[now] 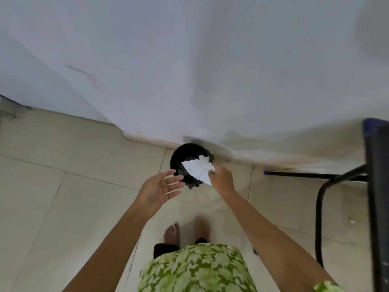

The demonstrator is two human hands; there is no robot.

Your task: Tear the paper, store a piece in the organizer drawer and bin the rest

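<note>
White torn paper (197, 167), bearing a faint blue pen mark, is hanging over the mouth of a round black bin (179, 159) that is standing on the tiled floor (63, 197) against the white wall (189, 70). The right hand (221, 178) is pinching the paper at its right edge. The left hand (160, 187) is hovering just beside the bin, palm up, fingers spread, holding nothing. A black metal frame (328, 178) is standing to the right.

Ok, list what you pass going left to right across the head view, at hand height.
left hand → black bin → torn paper → right hand → black metal frame leg
</note>
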